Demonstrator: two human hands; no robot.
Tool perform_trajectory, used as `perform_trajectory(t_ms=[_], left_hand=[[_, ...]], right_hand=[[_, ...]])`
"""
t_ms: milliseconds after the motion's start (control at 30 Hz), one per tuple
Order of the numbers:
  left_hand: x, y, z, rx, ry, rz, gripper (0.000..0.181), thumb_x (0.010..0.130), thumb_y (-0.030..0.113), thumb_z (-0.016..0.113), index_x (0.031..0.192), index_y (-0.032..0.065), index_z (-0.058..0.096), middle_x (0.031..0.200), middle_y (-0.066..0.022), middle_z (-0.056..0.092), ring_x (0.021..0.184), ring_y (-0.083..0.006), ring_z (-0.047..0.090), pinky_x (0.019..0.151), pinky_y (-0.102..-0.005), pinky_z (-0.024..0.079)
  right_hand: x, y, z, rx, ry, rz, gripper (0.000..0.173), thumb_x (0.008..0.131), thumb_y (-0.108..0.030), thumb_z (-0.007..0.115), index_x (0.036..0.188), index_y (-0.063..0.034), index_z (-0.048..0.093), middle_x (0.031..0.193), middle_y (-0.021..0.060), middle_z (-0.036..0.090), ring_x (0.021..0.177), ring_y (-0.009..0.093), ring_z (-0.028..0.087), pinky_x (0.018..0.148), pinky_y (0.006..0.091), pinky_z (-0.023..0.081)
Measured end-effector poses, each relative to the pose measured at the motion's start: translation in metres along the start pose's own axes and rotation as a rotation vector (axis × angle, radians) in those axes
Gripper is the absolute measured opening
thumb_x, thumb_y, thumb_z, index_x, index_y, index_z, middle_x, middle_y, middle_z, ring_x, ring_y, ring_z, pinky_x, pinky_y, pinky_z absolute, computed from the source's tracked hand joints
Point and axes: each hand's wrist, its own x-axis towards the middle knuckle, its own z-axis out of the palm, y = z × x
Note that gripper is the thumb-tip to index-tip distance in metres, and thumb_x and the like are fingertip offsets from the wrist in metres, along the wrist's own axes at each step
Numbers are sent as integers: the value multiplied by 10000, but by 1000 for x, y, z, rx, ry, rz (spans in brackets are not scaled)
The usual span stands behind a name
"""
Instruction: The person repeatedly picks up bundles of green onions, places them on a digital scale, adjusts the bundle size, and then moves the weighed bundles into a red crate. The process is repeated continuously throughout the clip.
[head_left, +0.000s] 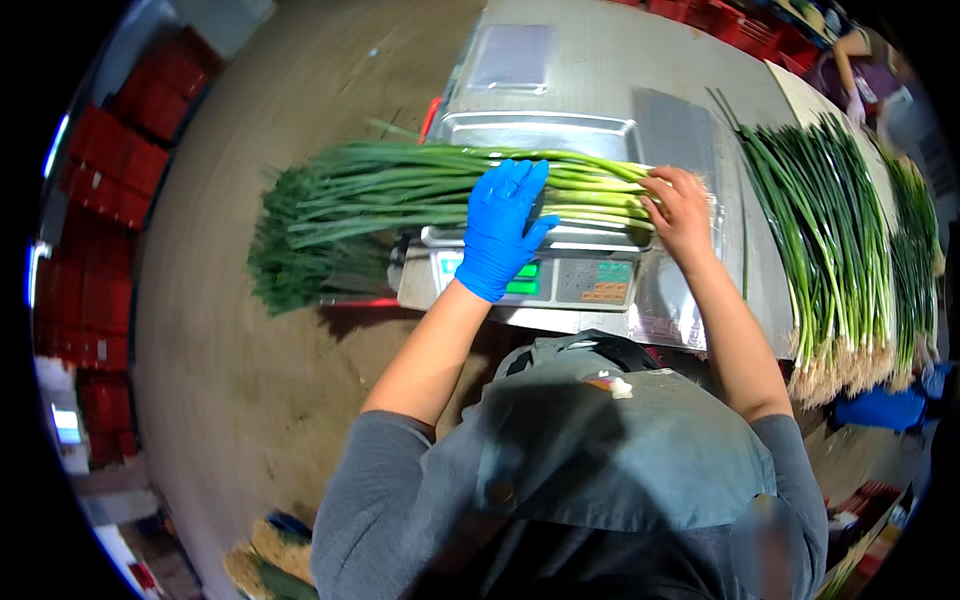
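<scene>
A bunch of spring onions (420, 176) lies crosswise on the metal pan of a digital scale (600, 281), its blurred green tops hanging past the table's left side. My left hand (502, 225), in a blue glove, rests flat across the middle of the stalks with the thumb spread. At the pale root end, the bare fingers of my right hand (679, 214) curl over the white stems. Part of the scale's lit display is hidden behind my left wrist. Clear plastic sheets or bags (675, 135) lie right of the pan, partly under my right hand.
More spring onions (817, 240) lie in a row on the right, roots toward me. A plastic sheet or tray (510, 56) sits at the table's far end. Stacked red crates (105, 180) stand along the left wall. Another person's gloved hand (855, 109) shows at upper right.
</scene>
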Motion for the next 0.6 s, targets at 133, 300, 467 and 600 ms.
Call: perform_trajectory(t_ms=[133,300,467,600], left_hand=[[21,12,16,15,-92,62,700,748,338,660,1335,76,383,1319,-166,417,1223,-358,365,1027,-448,259],[15,18,-11,-103,-14,33,624,753,146,672,1304,16,408,1305,-166,453,1225,-339,383,1031,-415,267],[-31,11,-19,-152,93,-294,470,819,21,566,1274,1,449,1300,-151,468,1199,-287,423,1010,-373,297],[-47,16,-14,-240,102,-391,428,852,30,528,1273,5,457,1277,-142,485,1161,-256,453,983,-348,320]], right_hand=[[-20,29,7,9,114,168,278,737,-121,639,1011,-104,594,1084,82,548,1023,280,506,864,407,390],[-129,118,-44,-220,79,570,378,731,-174,653,1089,-98,560,1168,101,515,1094,302,476,910,423,390],[-261,225,-115,-667,-76,1074,522,733,-198,654,1208,-71,476,1253,129,472,1156,307,443,936,424,390],[-288,242,-154,-694,-84,1328,439,736,-179,647,1146,-89,518,1195,146,505,1108,306,484,874,446,418]])
